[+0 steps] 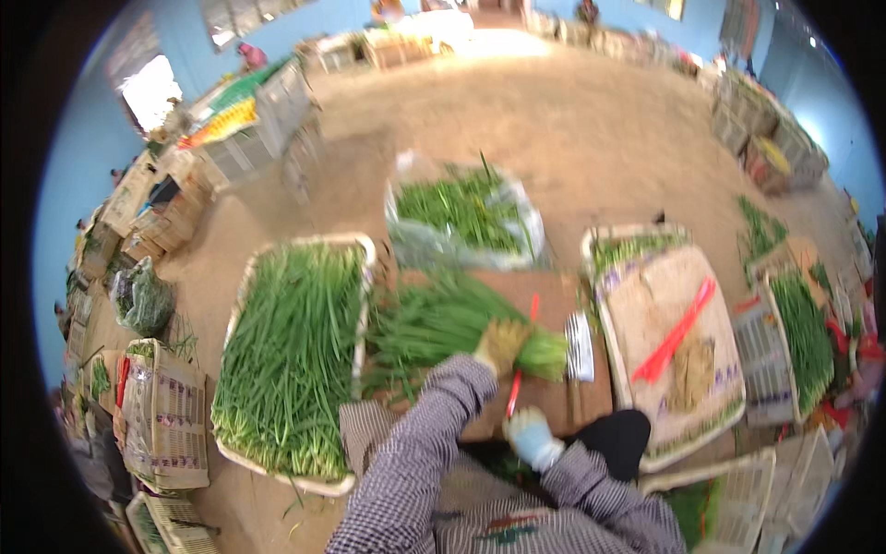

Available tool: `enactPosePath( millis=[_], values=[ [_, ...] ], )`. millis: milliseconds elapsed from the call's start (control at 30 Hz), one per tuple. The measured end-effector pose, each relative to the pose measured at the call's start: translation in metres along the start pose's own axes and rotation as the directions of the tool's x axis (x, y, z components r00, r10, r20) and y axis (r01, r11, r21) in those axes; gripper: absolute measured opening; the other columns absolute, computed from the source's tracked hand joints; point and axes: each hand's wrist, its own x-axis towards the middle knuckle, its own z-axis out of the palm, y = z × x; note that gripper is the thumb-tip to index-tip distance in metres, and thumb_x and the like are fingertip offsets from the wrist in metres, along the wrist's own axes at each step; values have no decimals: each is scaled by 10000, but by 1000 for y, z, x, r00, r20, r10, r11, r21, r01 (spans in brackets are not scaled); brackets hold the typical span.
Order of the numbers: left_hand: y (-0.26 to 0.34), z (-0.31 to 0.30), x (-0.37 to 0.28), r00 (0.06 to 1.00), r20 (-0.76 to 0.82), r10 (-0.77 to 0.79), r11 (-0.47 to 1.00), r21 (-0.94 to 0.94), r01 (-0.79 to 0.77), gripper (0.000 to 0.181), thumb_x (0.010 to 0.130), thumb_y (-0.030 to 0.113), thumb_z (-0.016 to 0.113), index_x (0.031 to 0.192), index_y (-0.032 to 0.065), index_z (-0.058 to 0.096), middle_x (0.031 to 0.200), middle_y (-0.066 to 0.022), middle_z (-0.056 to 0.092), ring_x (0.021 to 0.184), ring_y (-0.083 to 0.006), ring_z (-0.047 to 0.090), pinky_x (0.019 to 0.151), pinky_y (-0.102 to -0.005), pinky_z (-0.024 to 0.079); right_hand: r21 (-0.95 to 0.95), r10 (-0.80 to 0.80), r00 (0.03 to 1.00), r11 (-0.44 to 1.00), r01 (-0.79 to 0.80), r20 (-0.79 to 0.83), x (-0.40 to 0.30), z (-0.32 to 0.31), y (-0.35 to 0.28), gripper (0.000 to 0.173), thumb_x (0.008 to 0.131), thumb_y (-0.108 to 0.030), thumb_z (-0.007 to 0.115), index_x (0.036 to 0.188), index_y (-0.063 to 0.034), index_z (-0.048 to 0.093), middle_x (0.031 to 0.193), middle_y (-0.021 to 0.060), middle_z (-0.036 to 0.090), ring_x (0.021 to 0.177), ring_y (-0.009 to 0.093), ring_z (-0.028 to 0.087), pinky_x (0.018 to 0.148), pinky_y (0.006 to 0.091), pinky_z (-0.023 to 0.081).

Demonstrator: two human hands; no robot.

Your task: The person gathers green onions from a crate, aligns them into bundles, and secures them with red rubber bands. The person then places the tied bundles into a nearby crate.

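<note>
A bundle of long green leafy stalks, seemingly garlic chives (443, 318), lies across a brown board (588, 408). My left hand (504, 345), in a yellowish glove, is closed around the bundle near its pale cut ends. A red strap (514, 395) passes beneath the bundle and shows on both sides of it. Its near end meets the fingers of my right hand (531, 436), in a light blue and whitish glove, which pinch it. A metallic striped piece (580, 346) stands at the cut ends of the bundle.
At left stands a pale crate (361, 332) full of stalks. Beyond the board sits a clear plastic bag (450, 253) of greens. At right, a cardboard sheet (644, 305) with red strips (675, 332) covers another crate. A cart (242, 149) and more crates stand farther off, with people at the edges.
</note>
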Motion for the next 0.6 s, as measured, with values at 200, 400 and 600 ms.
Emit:
enactPosePath(
  millis=[200, 400, 600],
  values=[
    [-3, 12, -4, 989, -145, -19, 999, -40, 13, 521, 775, 166, 557, 1279, 120, 433, 1182, -102, 490, 1194, -274, 428, 1051, -460, 276, -97, 193, 953, 971, -220, -235, 77, -65, 85, 67, 760, -169, 550, 728, -112, 566, 702, 60, 570, 683, 224, 566, 588, 374, 438],
    [-16, 18, 3, 969, -247, -11, 947, -314, -69, 720, 639, 428, 726, 1201, 48, 486, 1160, -144, 508, 1146, -308, 458, 999, -417, 334, 172, 478, 850, 877, -448, -220, 122, 3, 148, 175, 802, -210, 557, 659, -120, 600, 650, 89, 615, 631, 282, 616, 578, 433, 473],
    [-14, 54, 28, 885, -223, -409, 627, -773, 96, 134, 814, 193, 616, 891, 89, 650, 829, -112, 654, 827, -291, 619, 840, -415, 450, 417, 607, 758, 769, -484, -239, 140, 13, 135, 146, 773, -229, 628, 725, -93, 649, 725, 107, 638, 724, 294, 624, 677, 407, 489]
  ],
)
